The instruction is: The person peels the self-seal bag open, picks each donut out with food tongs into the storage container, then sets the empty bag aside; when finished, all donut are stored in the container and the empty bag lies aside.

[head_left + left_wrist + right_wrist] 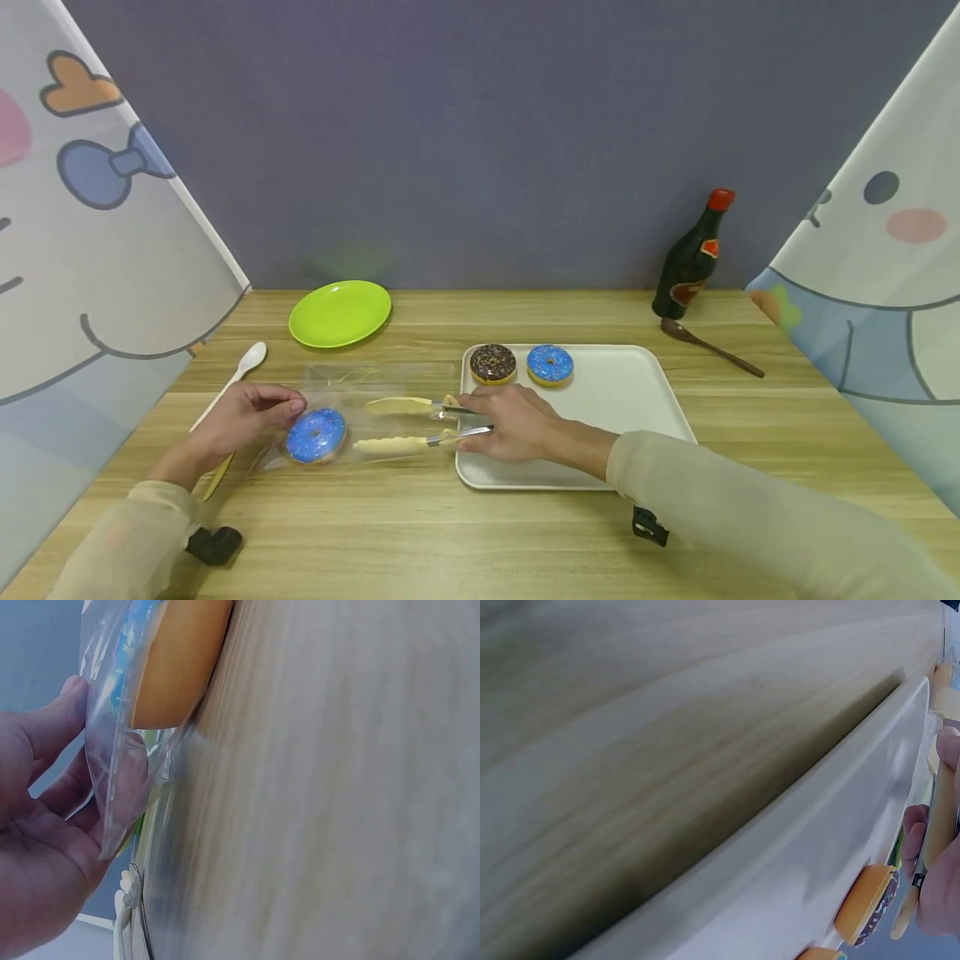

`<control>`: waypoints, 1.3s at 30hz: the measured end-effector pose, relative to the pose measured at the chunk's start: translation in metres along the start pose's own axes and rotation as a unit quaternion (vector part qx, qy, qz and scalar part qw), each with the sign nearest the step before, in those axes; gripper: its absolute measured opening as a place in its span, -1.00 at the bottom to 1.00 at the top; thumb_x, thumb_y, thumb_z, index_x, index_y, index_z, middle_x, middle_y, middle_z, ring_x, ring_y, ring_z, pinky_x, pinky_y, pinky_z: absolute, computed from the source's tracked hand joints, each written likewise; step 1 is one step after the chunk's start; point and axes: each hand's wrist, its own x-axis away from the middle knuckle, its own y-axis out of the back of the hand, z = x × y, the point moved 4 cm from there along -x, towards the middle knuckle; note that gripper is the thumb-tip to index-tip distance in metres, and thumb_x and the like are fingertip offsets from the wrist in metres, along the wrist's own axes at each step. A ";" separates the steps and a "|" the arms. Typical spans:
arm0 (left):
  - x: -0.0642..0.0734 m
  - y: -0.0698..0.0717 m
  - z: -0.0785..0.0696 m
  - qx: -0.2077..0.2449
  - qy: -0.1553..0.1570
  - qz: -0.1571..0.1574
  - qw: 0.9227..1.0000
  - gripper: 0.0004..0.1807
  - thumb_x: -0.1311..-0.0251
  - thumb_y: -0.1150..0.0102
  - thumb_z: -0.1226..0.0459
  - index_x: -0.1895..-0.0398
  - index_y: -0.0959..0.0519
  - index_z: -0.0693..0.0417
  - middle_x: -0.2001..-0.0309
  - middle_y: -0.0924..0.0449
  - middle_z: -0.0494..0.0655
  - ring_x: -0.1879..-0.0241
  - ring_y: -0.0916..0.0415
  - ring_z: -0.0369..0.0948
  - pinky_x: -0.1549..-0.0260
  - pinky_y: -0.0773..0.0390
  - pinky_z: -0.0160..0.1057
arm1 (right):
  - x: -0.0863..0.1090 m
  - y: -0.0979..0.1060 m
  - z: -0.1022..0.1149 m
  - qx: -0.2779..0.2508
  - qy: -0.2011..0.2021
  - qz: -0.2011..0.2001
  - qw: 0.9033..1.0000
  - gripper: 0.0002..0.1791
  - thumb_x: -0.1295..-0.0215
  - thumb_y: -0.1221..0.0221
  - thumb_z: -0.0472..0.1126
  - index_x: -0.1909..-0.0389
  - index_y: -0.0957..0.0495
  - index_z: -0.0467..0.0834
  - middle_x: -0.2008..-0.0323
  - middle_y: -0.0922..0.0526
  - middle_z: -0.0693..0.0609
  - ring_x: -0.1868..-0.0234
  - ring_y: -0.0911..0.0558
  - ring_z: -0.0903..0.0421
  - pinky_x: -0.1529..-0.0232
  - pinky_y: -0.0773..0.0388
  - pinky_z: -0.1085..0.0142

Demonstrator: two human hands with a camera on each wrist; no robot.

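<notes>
Beside the tray, a clear plastic bag (330, 379) lies flat, with a blue-frosted donut (317, 435) at its left end. My left hand (243, 417) pinches the bag's edge between thumb and fingers, close by that donut; the left wrist view shows the film (112, 772) between them. My right hand (517, 421) grips tongs (401, 406) with cream scalloped tips, spread apart over the bag and pointing left toward the donut. Under that hand is the white tray (615, 417), holding a chocolate donut (492, 364) and another blue donut (550, 365) along its back edge.
A green plate (340, 313) sits at the back left. The white spoon (251, 358) lies at left, partly behind my left hand, near a yellowish handle (217, 477). At back right stand a dark bottle (686, 267) and, before it, a wooden spoon (712, 346).
</notes>
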 end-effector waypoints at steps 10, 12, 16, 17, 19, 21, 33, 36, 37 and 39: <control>-0.001 -0.001 -0.003 -0.003 0.003 -0.002 1.000 -0.71 -0.25 -0.19 0.32 0.15 -0.58 0.47 0.26 -0.64 0.14 0.34 -0.60 -0.25 0.33 -0.61 -0.28 | -0.013 -0.006 0.007 -0.005 0.014 0.018 1.000 -0.35 -0.13 -0.26 0.16 -0.15 -0.52 -0.17 0.02 -0.60 0.06 0.05 -0.59 0.15 0.25 -0.56 0.34; -0.001 -0.002 -0.003 -0.001 -0.003 -0.002 1.000 -0.72 -0.25 -0.19 0.33 0.16 -0.58 0.49 0.26 -0.64 0.15 0.34 -0.60 -0.25 0.34 -0.61 -0.28 | -0.015 -0.008 0.008 -0.006 0.012 0.024 1.000 -0.34 -0.13 -0.26 0.17 -0.16 -0.51 -0.17 -0.01 -0.59 0.04 0.02 -0.58 0.13 0.21 -0.56 0.33; -0.001 -0.004 -0.003 0.005 -0.018 -0.002 1.000 -0.73 -0.25 -0.18 0.37 0.18 -0.57 0.52 0.28 -0.64 0.16 0.35 -0.60 -0.28 0.35 -0.61 -0.29 | -0.018 -0.010 0.009 -0.004 0.002 0.039 0.999 -0.30 -0.13 -0.25 0.19 -0.19 -0.48 -0.17 -0.06 -0.57 0.01 -0.03 -0.56 0.11 0.18 -0.55 0.32; -0.001 -0.004 -0.002 0.006 -0.020 -0.002 1.000 -0.74 -0.25 -0.18 0.38 0.18 -0.56 0.53 0.29 -0.64 0.16 0.36 -0.60 -0.28 0.36 -0.61 -0.29 | -0.019 -0.011 0.009 -0.004 0.000 0.042 0.999 -0.29 -0.13 -0.25 0.20 -0.20 -0.48 -0.17 -0.07 -0.56 0.01 -0.03 -0.55 0.10 0.17 -0.55 0.32; 0.000 -0.004 -0.002 0.008 -0.022 -0.003 1.000 -0.74 -0.24 -0.18 0.39 0.19 -0.56 0.54 0.29 -0.64 0.16 0.36 -0.60 -0.28 0.36 -0.61 -0.30 | -0.021 -0.012 0.010 -0.001 -0.002 0.047 0.999 -0.28 -0.14 -0.24 0.21 -0.21 -0.47 -0.17 -0.09 -0.55 -0.01 -0.05 -0.54 0.09 0.14 -0.55 0.32; 0.000 -0.004 -0.002 0.009 -0.023 -0.004 1.000 -0.74 -0.24 -0.17 0.39 0.19 -0.56 0.54 0.29 -0.64 0.15 0.36 -0.60 -0.28 0.36 -0.62 -0.30 | -0.023 -0.013 0.010 0.002 -0.002 0.049 0.999 -0.27 -0.14 -0.24 0.22 -0.21 -0.46 -0.17 -0.10 -0.54 -0.01 -0.06 -0.54 0.08 0.12 -0.54 0.31; 0.002 -0.004 -0.003 0.001 -0.024 -0.006 1.000 -0.77 -0.25 -0.17 0.38 0.20 -0.58 0.50 0.30 -0.64 0.06 0.37 -0.58 -0.29 0.37 -0.61 -0.30 | -0.031 -0.019 0.013 0.000 0.005 0.055 0.998 -0.23 -0.12 -0.23 0.26 -0.22 -0.45 -0.18 -0.11 -0.53 -0.01 -0.06 -0.54 0.08 0.05 -0.51 0.31; 0.003 -0.003 -0.003 0.000 -0.021 -0.006 1.000 -0.76 -0.25 -0.17 0.38 0.20 -0.58 0.49 0.30 -0.64 0.07 0.37 -0.59 -0.28 0.37 -0.61 -0.29 | -0.032 -0.020 0.013 0.000 0.004 0.056 0.998 -0.23 -0.11 -0.24 0.26 -0.22 -0.45 -0.18 -0.11 -0.53 0.00 -0.07 -0.53 0.09 0.03 -0.50 0.31; 0.003 -0.003 -0.003 0.001 -0.021 -0.006 1.000 -0.76 -0.25 -0.17 0.38 0.20 -0.58 0.49 0.30 -0.64 0.08 0.37 -0.59 -0.28 0.37 -0.61 -0.29 | -0.032 -0.021 0.013 0.001 0.004 0.057 0.998 -0.23 -0.11 -0.24 0.26 -0.22 -0.45 -0.18 -0.11 -0.53 0.00 -0.08 -0.53 0.09 0.02 -0.49 0.31; 0.003 -0.003 -0.003 0.002 -0.020 -0.006 1.000 -0.76 -0.25 -0.17 0.38 0.20 -0.58 0.49 0.30 -0.64 0.09 0.37 -0.59 -0.27 0.37 -0.61 -0.29 | -0.033 -0.021 0.014 0.002 0.005 0.057 0.998 -0.24 -0.12 -0.24 0.26 -0.21 -0.45 -0.17 -0.10 -0.54 0.01 -0.07 -0.53 0.11 0.02 -0.49 0.32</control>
